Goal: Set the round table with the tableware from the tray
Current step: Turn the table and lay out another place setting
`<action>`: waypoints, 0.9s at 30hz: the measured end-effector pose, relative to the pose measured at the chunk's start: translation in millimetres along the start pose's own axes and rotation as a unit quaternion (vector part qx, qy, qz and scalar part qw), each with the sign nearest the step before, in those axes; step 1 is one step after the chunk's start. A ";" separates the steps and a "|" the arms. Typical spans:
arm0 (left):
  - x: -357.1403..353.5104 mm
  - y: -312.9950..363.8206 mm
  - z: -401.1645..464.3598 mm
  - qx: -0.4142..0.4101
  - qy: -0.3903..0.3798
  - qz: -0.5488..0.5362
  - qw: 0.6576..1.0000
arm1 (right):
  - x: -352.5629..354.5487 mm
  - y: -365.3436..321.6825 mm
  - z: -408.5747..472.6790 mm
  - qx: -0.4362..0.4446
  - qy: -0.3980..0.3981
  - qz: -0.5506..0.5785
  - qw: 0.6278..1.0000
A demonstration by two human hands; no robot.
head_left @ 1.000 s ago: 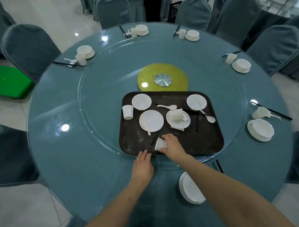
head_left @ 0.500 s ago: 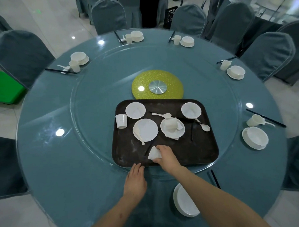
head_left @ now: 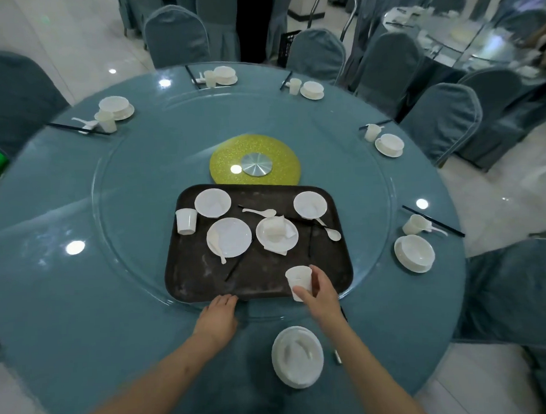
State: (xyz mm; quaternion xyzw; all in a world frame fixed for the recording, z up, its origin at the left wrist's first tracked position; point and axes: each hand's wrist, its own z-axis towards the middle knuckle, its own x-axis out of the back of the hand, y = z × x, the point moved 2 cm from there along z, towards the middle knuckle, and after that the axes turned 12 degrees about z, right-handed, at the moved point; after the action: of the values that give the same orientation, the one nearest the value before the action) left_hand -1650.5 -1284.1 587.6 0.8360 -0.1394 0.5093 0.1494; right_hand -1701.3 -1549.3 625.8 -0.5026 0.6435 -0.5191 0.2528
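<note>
A dark tray lies on the glass turntable of the round blue table. On it are a white cup, two bowls, a plate with a spoon, a saucer with a tipped cup, loose spoons and black chopsticks. My right hand grips an upright white cup over the tray's near right corner. Fingers straight, my left hand touches the tray's near edge. A white bowl on a plate sits at the near table edge.
Several place settings of bowl, cup, spoon and chopsticks ring the table, such as the setting at right. A yellow disc marks the turntable's centre. Blue covered chairs surround the table. A second table stands at the far right.
My right hand has turned the cup from lying on its side to upright and carried it right along the tray's near edge. My left hand stays at the tray edge.
</note>
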 end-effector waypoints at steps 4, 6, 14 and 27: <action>1.3 11.1 4.4 -0.020 -0.017 0.039 0.999 | 40.4 19.6 -11.6 -0.030 0.028 -0.010 0.999; -0.1 13.1 6.0 -0.024 -0.022 0.046 0.998 | 53.2 29.1 -17.2 -0.051 0.043 -0.004 0.998; -4.9 14.6 5.8 -0.018 -0.026 0.025 0.999 | 74.4 88.4 -10.5 -0.055 0.055 -0.059 0.995; -11.1 13.5 4.1 -0.034 -0.034 0.051 0.998 | 59.6 76.4 -32.8 -0.058 0.092 -0.105 0.989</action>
State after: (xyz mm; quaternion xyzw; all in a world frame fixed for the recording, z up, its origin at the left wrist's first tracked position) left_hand -1657.3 -1297.2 577.3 0.8392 -0.2038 0.4823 0.1469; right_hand -1780.4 -1593.3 578.0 -0.5313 0.6369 -0.5481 0.1075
